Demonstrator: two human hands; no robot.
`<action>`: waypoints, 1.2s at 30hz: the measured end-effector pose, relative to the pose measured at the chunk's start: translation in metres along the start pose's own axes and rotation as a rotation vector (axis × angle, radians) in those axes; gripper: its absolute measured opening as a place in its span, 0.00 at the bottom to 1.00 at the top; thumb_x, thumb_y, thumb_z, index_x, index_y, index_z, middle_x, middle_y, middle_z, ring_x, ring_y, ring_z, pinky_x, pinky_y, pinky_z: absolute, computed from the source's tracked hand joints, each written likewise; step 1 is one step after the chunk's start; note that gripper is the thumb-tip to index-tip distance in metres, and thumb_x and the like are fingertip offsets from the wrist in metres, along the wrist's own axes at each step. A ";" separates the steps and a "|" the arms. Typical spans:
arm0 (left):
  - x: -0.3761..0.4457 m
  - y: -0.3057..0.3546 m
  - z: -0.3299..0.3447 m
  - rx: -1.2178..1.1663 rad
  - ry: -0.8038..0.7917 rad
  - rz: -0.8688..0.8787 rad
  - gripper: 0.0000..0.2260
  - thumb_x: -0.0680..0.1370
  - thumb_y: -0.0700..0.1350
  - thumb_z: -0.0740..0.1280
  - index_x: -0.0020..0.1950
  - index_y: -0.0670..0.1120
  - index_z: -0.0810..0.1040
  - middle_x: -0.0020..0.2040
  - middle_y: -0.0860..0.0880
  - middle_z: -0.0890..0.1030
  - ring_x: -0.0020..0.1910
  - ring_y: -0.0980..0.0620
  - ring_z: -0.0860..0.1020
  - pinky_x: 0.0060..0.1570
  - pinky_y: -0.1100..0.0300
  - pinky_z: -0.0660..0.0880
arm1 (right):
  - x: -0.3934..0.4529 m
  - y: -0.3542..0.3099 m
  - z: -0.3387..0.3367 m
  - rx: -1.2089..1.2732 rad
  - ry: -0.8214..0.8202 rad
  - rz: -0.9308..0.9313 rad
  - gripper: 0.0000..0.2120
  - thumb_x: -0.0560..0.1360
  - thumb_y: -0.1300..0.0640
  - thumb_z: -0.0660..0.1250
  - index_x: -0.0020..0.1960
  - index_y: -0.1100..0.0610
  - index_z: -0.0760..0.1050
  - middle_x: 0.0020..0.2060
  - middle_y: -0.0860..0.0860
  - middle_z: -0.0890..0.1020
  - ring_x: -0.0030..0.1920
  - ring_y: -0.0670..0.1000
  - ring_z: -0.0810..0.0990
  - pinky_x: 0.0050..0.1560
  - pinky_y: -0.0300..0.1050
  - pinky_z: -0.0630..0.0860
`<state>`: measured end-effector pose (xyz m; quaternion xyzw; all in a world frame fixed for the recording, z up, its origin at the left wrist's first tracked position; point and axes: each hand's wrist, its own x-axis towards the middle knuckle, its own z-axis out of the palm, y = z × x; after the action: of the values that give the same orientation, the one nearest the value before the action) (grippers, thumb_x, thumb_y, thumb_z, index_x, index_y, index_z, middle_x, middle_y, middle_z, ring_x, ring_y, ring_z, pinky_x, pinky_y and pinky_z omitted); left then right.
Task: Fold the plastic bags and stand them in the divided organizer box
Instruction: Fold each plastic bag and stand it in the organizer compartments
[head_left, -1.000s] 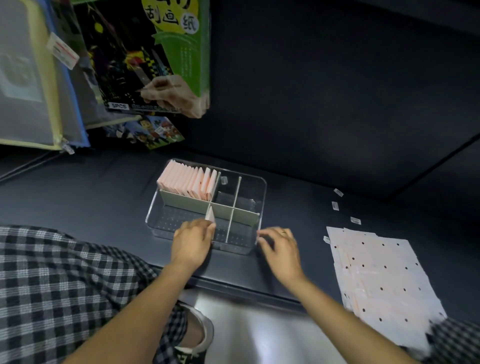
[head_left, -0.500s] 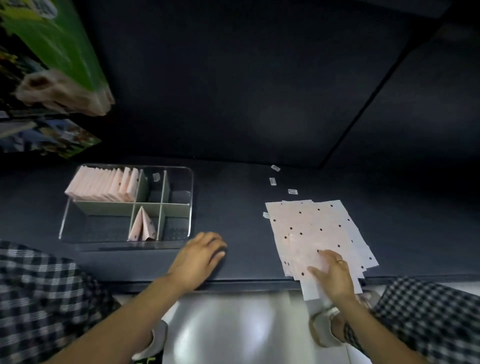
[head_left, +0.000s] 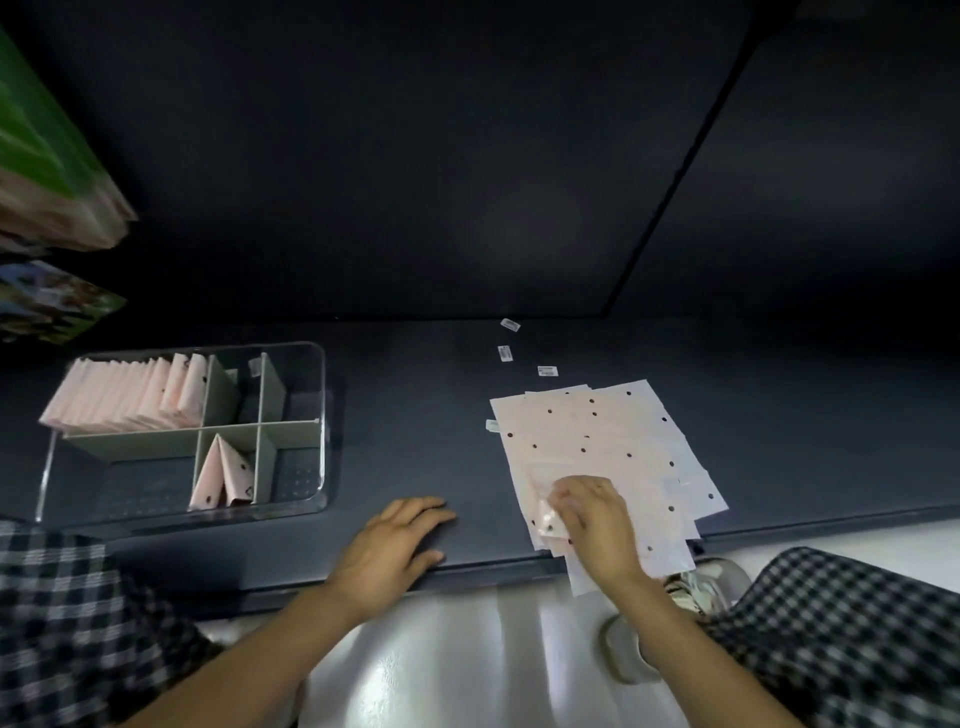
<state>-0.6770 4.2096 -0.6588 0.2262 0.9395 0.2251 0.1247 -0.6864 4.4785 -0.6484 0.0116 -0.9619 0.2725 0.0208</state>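
There is only one view, taken from a wide-angle camera on the person's head, so no second view overlaps it. It looks forward and steeply down over a dark shelf surface (head_left: 415, 405) from just above and in front of it, near enough that both forearms run up from the bottom edge. The left hand (head_left: 395, 545) sits low at centre, the right hand (head_left: 592, 519) low to the right. The divided organizer box (head_left: 317, 358) falls in the left middle, the stack of flat bags (head_left: 613, 431) right of centre. The dark back wall fills the upper half, and straight lines bow toward the frame edges.
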 end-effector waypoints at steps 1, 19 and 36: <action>0.002 0.004 -0.001 -0.029 0.022 0.015 0.23 0.79 0.53 0.63 0.74 0.55 0.62 0.72 0.58 0.63 0.71 0.57 0.60 0.69 0.64 0.58 | 0.002 -0.013 0.003 0.023 -0.063 -0.024 0.03 0.75 0.60 0.67 0.46 0.59 0.79 0.44 0.51 0.83 0.49 0.53 0.74 0.49 0.47 0.71; 0.007 -0.007 -0.004 -0.906 0.307 -0.479 0.15 0.78 0.40 0.67 0.33 0.39 0.67 0.30 0.44 0.63 0.33 0.51 0.61 0.37 0.57 0.59 | 0.045 -0.031 -0.048 0.720 -0.803 0.252 0.20 0.73 0.44 0.65 0.50 0.62 0.76 0.46 0.51 0.81 0.50 0.50 0.79 0.61 0.45 0.73; -0.007 0.002 0.020 0.235 0.185 0.052 0.23 0.68 0.55 0.75 0.60 0.48 0.80 0.64 0.51 0.78 0.63 0.50 0.77 0.59 0.55 0.75 | 0.026 -0.043 0.047 -0.060 -0.091 0.061 0.16 0.74 0.53 0.69 0.59 0.54 0.73 0.55 0.50 0.76 0.57 0.52 0.73 0.49 0.44 0.73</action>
<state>-0.6635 4.2155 -0.6744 0.2417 0.9607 0.1364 0.0046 -0.7124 4.4171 -0.6642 -0.0061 -0.9694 0.2433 -0.0309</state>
